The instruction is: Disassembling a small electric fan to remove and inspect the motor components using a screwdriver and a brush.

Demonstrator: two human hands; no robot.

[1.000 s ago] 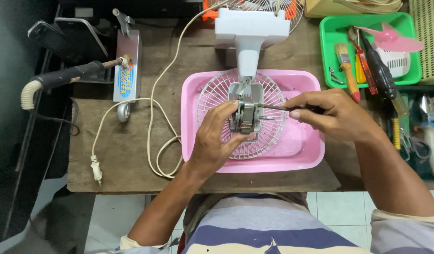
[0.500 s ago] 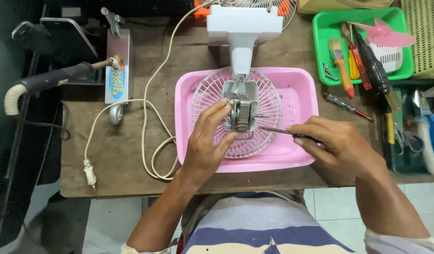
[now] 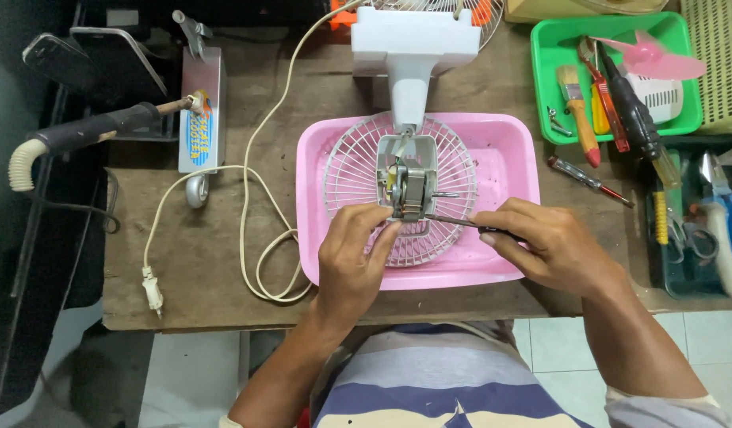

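Metal of a small bare fan motor (image 3: 405, 192) gleams at the middle of a round white wire grille (image 3: 358, 170), which lies in a shallow pink plastic tray (image 3: 508, 158) near the front edge of the scuffed wooden table (image 3: 183, 277). The left hand (image 3: 354, 265) has its fingers closed on the motor's lower left side. The right hand (image 3: 544, 246) is clamped on a thin dark-handled screwdriver (image 3: 453, 219), tip at the motor. A boxy white fan base (image 3: 413, 43) stands at the back edge. A cream cord (image 3: 247, 206) loops left. A green plastic tray (image 3: 675, 119) of tools fills the right rear corner.
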